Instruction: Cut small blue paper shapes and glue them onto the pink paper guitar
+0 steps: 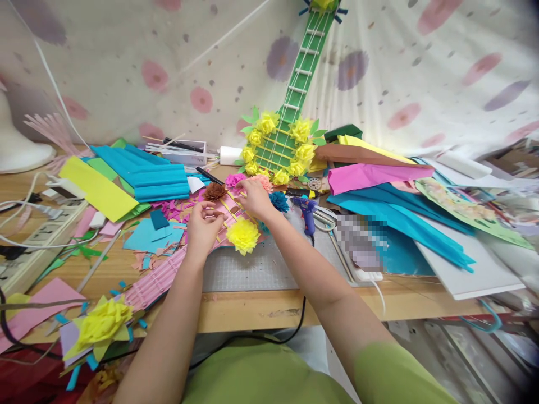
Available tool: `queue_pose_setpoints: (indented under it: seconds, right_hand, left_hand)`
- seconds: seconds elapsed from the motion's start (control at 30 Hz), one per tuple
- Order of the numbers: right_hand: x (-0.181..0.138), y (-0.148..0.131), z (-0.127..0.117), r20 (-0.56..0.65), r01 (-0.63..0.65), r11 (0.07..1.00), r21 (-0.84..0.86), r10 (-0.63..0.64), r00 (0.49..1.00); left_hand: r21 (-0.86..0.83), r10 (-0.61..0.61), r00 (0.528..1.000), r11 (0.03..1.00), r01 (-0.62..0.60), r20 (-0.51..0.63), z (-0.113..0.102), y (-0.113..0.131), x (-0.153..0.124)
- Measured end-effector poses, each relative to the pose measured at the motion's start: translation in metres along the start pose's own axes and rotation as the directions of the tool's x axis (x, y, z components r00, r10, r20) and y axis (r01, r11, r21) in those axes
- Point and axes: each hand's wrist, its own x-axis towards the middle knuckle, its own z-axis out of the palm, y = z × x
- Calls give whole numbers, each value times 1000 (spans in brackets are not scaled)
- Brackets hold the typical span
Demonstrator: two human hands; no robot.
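A pink paper guitar (155, 278) lies slantwise on the table, its body ringed with paper flowers. My left hand (201, 227) is over the body's left side, just below a brown flower (215, 192); its fingers are curved and apart. Across the body, my right hand (255, 197) reaches in beside a salmon flower (264, 182) and a magenta flower (234, 179), fingers spread, nothing visible in them. Close to the hands are a yellow flower (243, 235) and a dark teal flower (278, 201). Yellow strips (229, 209) cross the body between my hands.
A green paper guitar (290, 132) leans on the curtain behind. To the right lie a blue glue gun (307, 214) and folded crepe paper (391, 210). Blue paper (151, 171), scraps (154, 235) and a power strip (42, 247) are at left. A grey cutting mat (248, 272) lies in front.
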Motion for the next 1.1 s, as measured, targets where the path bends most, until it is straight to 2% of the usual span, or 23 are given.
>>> queue_pose_setpoints:
  seconds: [0.2,0.3,0.37,0.43,0.53,0.67,0.73,0.77,0.87,0.97,1.03,1.1]
  right_hand:
    - [-11,5,-10,-38,-12,996,89,16,999]
    - [-20,0,-11,6,-44,950,308,45,999]
    - [-27,-5,-13,88,-48,869,492,5,996]
    - [-34,-11,-15,150,-39,796,604,-66,986]
    - [-39,-17,-15,167,-16,773,634,-117,979]
    - [-37,-21,-10,149,-24,793,609,-84,985]
    - [-36,-21,-7,123,-42,758,651,-51,991]
    - [-35,-22,-6,107,-58,711,700,-24,994]
    - [-35,-23,-3,74,-116,471,875,107,991]
    - [-35,-25,-4,106,-165,257,952,228,968]
    - [-35,-27,-6,132,-186,187,965,267,955]
    - [-35,-28,-6,127,-179,161,971,289,949]
  left_hand:
    - [59,-4,999,998,1,35,3,-4,0]
    - [135,26,998,990,-33,58,3,-8,0]
    - [191,36,996,980,-51,80,3,-6,-1]
    - [266,52,993,961,-79,107,3,1,-4]
    - [420,79,988,899,-129,134,4,15,-9]
    - [513,117,982,839,-179,151,6,22,-12]
    - [445,118,983,880,-169,140,8,19,-10]
    - [364,102,987,921,-141,124,10,17,-8]
    - [-19,-17,995,1000,19,100,16,14,-5]
    - [-283,-126,983,946,159,134,24,19,-5]
    - [-344,-134,983,924,169,123,29,23,-6]
    - [-373,-116,990,917,139,83,34,25,-6]
